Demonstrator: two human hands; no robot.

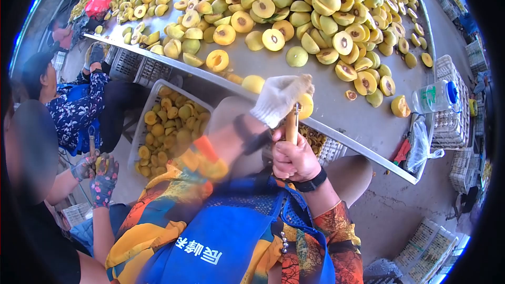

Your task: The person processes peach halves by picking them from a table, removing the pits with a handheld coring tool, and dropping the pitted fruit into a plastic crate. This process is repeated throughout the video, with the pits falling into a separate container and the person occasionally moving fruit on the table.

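My left hand (283,99), in a white knit glove, is closed around a yellow peach half (305,106) above the table's near edge. Bare and wearing a dark wristband, my right hand (297,160) grips the wooden handle of a pitting tool (292,126). The tool's metal end meets the peach half; its exact tip is hidden. Many halved yellow-green peaches (273,39) lie heaped on the metal table (252,66), several with brown pits or pit hollows showing. Below the edge, a white crate (138,126) to my left holds orange-yellow halves.
At the table's right stand a clear plastic jug with a blue lid (434,97), a plastic bag (418,139) and a red-handled tool (402,151). Crates (426,250) are on the floor at right. Co-workers sit close at left; one's gloved hand (104,179) is near my left arm.
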